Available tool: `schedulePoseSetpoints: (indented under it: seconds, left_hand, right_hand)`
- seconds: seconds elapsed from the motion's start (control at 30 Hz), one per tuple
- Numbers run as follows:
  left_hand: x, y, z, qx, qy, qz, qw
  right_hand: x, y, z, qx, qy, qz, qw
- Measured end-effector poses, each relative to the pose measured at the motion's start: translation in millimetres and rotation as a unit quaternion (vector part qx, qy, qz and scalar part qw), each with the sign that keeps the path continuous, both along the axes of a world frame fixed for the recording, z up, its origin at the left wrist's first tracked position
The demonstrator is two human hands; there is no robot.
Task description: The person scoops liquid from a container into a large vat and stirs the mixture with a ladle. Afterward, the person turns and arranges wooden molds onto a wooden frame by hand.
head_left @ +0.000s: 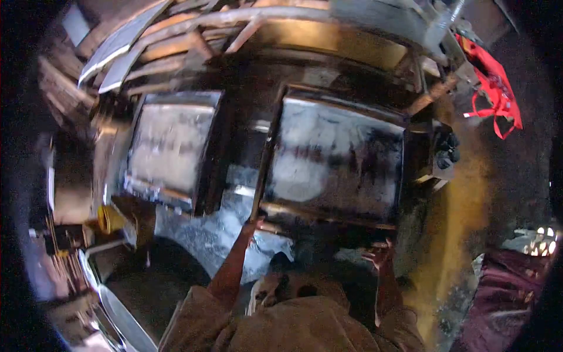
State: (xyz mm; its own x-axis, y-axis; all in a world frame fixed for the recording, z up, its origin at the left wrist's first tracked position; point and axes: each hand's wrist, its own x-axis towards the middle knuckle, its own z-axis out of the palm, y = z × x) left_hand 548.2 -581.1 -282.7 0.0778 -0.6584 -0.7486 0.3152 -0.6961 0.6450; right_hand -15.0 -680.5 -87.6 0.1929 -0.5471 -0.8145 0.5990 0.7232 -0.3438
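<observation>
A large framed panel (346, 158) with a dark rim and a mottled whitish, shiny surface lies in front of me. My left hand (252, 227) is closed at its near left corner, fingers against the rim. Below the near right corner is my right hand (380, 253), its fingers apart and nothing visible in them; the picture is blurred there. To the left stands a second, smaller framed panel (172, 141) with a similar pale surface, and neither hand is near it.
Wooden beams and slats (234, 26) run along the back. A red cloth item with straps (492, 82) hangs at upper right. A yellow container (110, 218) stands at left, beside a metal-rimmed round basin (120, 317). Maroon fabric (498, 299) lies at lower right.
</observation>
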Motion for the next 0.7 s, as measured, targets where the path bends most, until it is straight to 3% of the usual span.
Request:
schedulePoseSetpoints:
  seconds: [0.07,0.1,0.17,0.2,0.3,0.37,0.4,0.47,0.5,0.53,0.57,0.67,0.7]
  left_hand:
    - [-21,-25,76,0.04,-0.064,0.048,0.996]
    - [-28,-30,93,0.041,-0.075,0.065,0.994]
    - [-36,-43,118,0.029,-0.107,0.077,0.991]
    - [-36,-45,127,0.024,-0.126,0.073,0.989]
    - [-39,-36,101,-0.028,-0.276,0.018,0.961]
    - [-42,-28,93,-0.202,-0.29,0.079,0.932]
    - [-43,-26,91,-0.258,-0.294,0.099,0.915]
    - [-45,-30,97,0.007,-0.139,0.22,0.965]
    - [-43,-18,89,-0.183,-0.295,0.088,0.934]
    - [-41,-6,81,-0.358,-0.451,0.005,0.817]
    - [-44,-8,100,-0.297,-0.382,0.045,0.874]
    - [-44,-19,129,-0.124,-0.31,0.011,0.942]
    - [-47,-20,134,-0.065,-0.242,0.072,0.965]
  right_hand:
    - [-17,8,-56,-0.003,0.1,-0.056,0.993]
    - [-20,2,-69,0.065,0.115,-0.108,0.985]
    - [-22,-5,-69,0.125,0.136,-0.144,0.972]
    - [-19,-2,-57,0.08,0.135,-0.135,0.978]
    - [-9,4,-37,0.004,0.129,-0.094,0.987]
    - [-10,5,-38,-0.025,0.123,-0.07,0.99]
    - [-16,14,-43,-0.087,0.201,-0.006,0.976]
    - [-40,25,-81,-0.152,0.274,0.06,0.948]
    - [-68,19,-128,-0.113,0.191,-0.045,0.974]
    - [-83,13,-152,-0.072,0.103,-0.149,0.981]
    - [-71,15,-138,-0.075,0.1,-0.144,0.982]
    - [-57,17,-126,-0.078,0.129,-0.143,0.978]
    - [-58,18,-129,-0.078,0.137,-0.144,0.977]
